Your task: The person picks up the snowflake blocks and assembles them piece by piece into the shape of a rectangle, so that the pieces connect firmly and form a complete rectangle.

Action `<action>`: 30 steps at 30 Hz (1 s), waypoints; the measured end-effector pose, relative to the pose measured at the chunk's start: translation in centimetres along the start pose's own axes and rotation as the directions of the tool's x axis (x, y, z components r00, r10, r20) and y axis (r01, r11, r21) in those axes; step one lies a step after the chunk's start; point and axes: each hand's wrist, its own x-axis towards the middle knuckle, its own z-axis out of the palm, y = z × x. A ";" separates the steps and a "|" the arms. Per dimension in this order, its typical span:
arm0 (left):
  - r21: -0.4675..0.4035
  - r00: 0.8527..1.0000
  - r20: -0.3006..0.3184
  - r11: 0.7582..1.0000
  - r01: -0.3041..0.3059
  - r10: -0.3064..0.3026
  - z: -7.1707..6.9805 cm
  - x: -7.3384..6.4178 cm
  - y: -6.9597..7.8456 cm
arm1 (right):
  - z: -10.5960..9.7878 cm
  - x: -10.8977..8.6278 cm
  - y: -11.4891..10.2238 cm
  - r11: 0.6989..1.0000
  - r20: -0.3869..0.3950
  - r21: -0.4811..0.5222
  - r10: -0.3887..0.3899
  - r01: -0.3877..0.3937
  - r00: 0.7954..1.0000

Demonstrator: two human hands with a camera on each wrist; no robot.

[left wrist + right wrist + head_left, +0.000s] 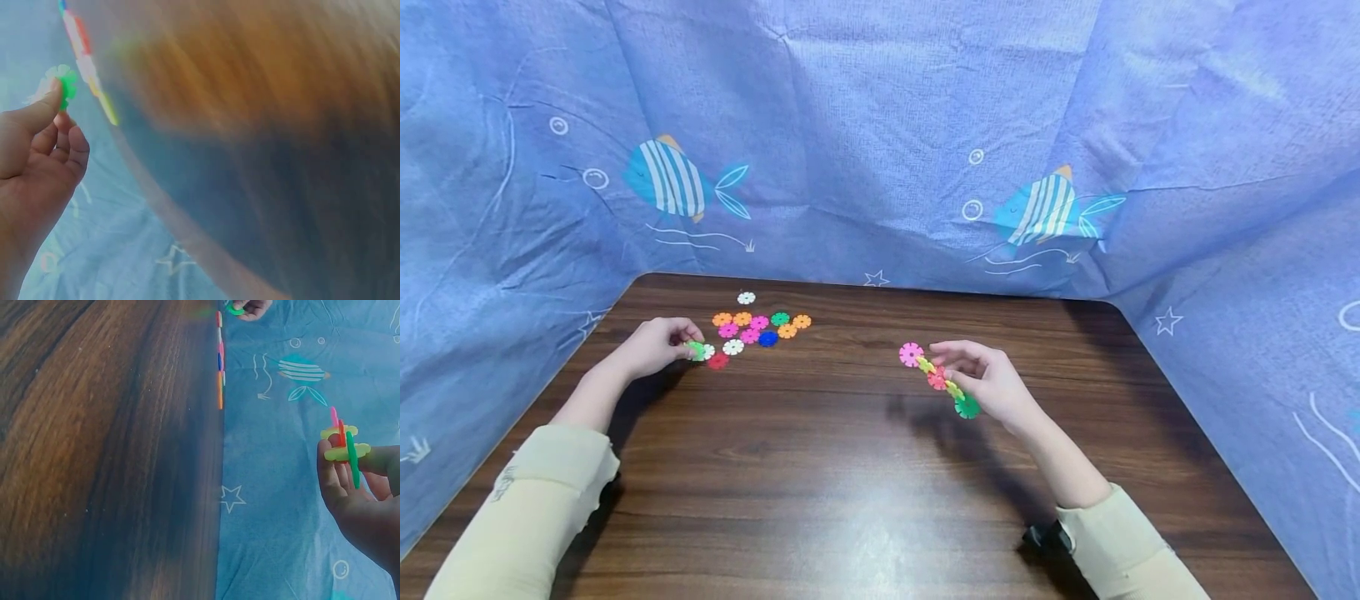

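Observation:
In the head view my left hand (pixel 655 348), at the table's left side, pinches a green notched plastic disc (pixel 695 351) between thumb and fingers. A white disc (pixel 708 352) shows right at its edge. The left wrist view also has the green disc (pixel 67 86) under the thumb. Over the right half of the table, my right hand (pixel 996 385) grips a slanting chain of interlocked discs: a pink one (pixel 911 355) at the far end, then yellow, a red one (pixel 937 378), yellow, and a green one (pixel 967 407) nearest me. The right wrist view shows this chain edge-on.
Loose notched discs lie in a cluster at the back left, among them orange (pixel 787 331), blue (pixel 767 339), white (pixel 733 347) and red (pixel 718 361) ones. The dark wooden table (pixel 820 433) is bordered by a hanging blue fish-print cloth (pixel 880 150).

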 end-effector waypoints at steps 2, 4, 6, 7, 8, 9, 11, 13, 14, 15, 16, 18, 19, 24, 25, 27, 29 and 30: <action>-0.004 1.000 -0.016 1.000 -0.014 0.014 -0.1 0.1 0.7 | 0.0 0.0 0.0 1.000 0.003 -0.012 0.023 -0.023 1.000; -0.012 0.999 -0.036 1.000 -0.028 0.028 -0.1 0.2 1.6 | -0.1 0.0 -0.1 0.998 0.006 -0.029 0.049 -0.049 0.999; -0.019 0.998 -0.050 0.999 -0.036 0.035 -0.2 0.3 2.4 | 0.0 0.0 -0.2 0.997 0.009 -0.046 0.070 -0.069 0.998; -0.020 0.998 -0.056 0.999 -0.040 0.039 -0.2 0.4 2.9 | 0.0 0.0 -0.3 0.996 0.008 -0.054 0.077 -0.077 0.997; -0.020 0.997 -0.061 0.999 -0.046 0.044 -0.2 0.4 3.3 | 0.0 0.0 -0.3 0.995 0.009 -0.056 0.080 -0.079 0.997; -0.025 0.997 -0.063 0.998 -0.050 0.049 -0.1 0.5 3.8 | 0.1 0.0 -0.4 0.995 0.011 -0.059 0.077 -0.076 0.997; -0.032 0.996 -0.063 0.998 -0.059 0.057 -0.1 0.6 4.7 | 0.2 0.1 -0.4 0.996 0.012 -0.059 0.072 -0.071 0.997; -0.042 0.996 -0.065 0.997 -0.069 0.066 0.0 0.6 5.6 | 0.3 0.2 -0.4 0.996 0.006 -0.053 0.069 -0.069 0.998; -0.049 0.995 -0.068 0.996 -0.074 0.071 0.0 0.7 6.1 | 0.3 0.2 -0.4 0.996 0.001 -0.050 0.068 -0.068 0.998; -0.056 0.994 -0.072 0.995 -0.082 0.078 0.0 0.7 6.6 | 0.4 0.2 -0.4 0.997 -0.003 -0.044 0.067 -0.067 0.998; -0.057 0.993 -0.082 0.994 -0.093 0.088 0.1 0.7 7.1 | 0.4 0.2 -0.4 0.997 -0.011 -0.041 0.067 -0.068 0.998; -0.067 0.990 -0.098 0.992 -0.111 0.104 0.2 0.7 8.2 | 0.4 0.2 -0.5 0.997 -0.027 -0.038 0.065 -0.066 0.998; -0.072 0.987 -0.108 0.990 -0.124 0.115 0.3 0.7 8.8 | 0.4 0.2 -0.6 0.997 -0.035 -0.045 0.063 -0.064 0.997; -0.127 0.980 -0.135 0.978 -0.165 0.148 0.9 0.9 11.5 | 0.7 0.1 -1.8 0.986 -0.088 -0.156 0.040 -0.053 0.995; -0.140 0.978 -0.142 0.975 -0.171 0.151 1.0 0.9 12.0 | 0.8 0.0 -2.3 0.980 -0.099 -0.192 0.027 -0.046 0.995; -0.166 0.977 -0.152 0.970 -0.175 0.151 1.2 1.0 13.1 | 1.0 -0.3 -3.4 0.968 -0.119 -0.246 0.011 -0.040 0.993; -0.205 0.974 -0.170 0.962 -0.183 0.149 1.5 1.0 14.3 | 1.2 -0.5 -4.4 0.961 -0.130 -0.275 -0.007 -0.029 0.991; -0.225 0.973 -0.181 0.957 -0.185 0.146 1.7 0.9 14.9 | 1.3 -0.6 -4.8 0.961 -0.131 -0.276 -0.015 -0.021 0.991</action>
